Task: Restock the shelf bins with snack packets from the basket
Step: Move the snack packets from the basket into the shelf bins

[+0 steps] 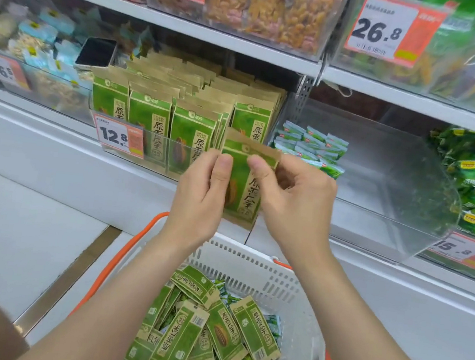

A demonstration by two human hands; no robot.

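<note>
Snack packets (199,323) heaped loose in white basket (278,276), nearest. Above it, left hand (202,193) and right hand (296,198) both pinch one green packet (243,186) near its top, fingers (224,163) curled on it, upright at shelf (30,115) front edge. Behind: clear bin (159,156) packed with upright matching packets, price tag (117,136) on front.

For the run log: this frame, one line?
left hand: pinches packet | right hand: pinches packet | packet: upright before bin | basket: loose packets inside
</note>
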